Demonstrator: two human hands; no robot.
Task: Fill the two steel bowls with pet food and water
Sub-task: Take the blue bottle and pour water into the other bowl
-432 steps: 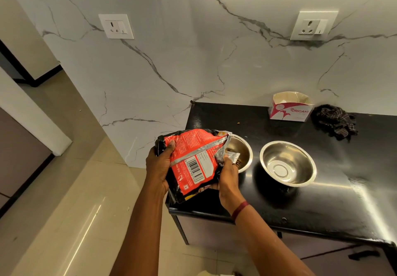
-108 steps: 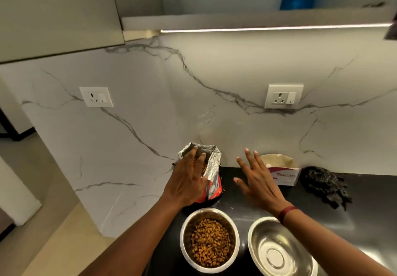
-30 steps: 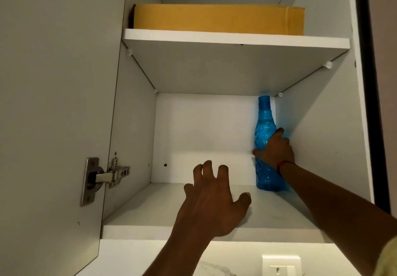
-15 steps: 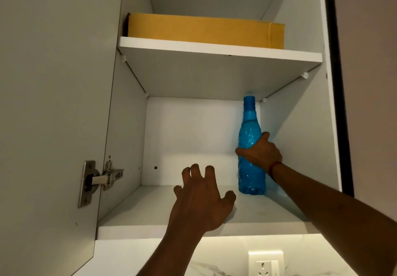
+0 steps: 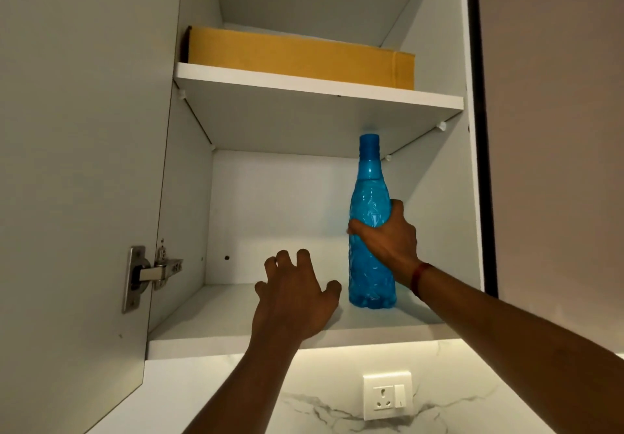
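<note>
I look up into an open wall cabinet. A tall blue plastic water bottle (image 5: 369,197) with a blue cap stands upright on the lower shelf (image 5: 209,332), toward its right side. My right hand (image 5: 388,237) is wrapped around the bottle's middle. My left hand (image 5: 293,302) hovers over the front of the same shelf, left of the bottle, fingers spread and holding nothing. The two steel bowls and the pet food bag are out of view below.
The cabinet door (image 5: 77,197) hangs open on the left with a metal hinge (image 5: 148,273). A flat yellow cardboard box (image 5: 297,57) lies on the upper shelf (image 5: 317,90). A white wall socket (image 5: 386,396) sits on the marble wall under the cabinet.
The bottle, gripped by my right hand, has shifted a little forward and left on the lower shelf. My left hand stays spread beside it.
</note>
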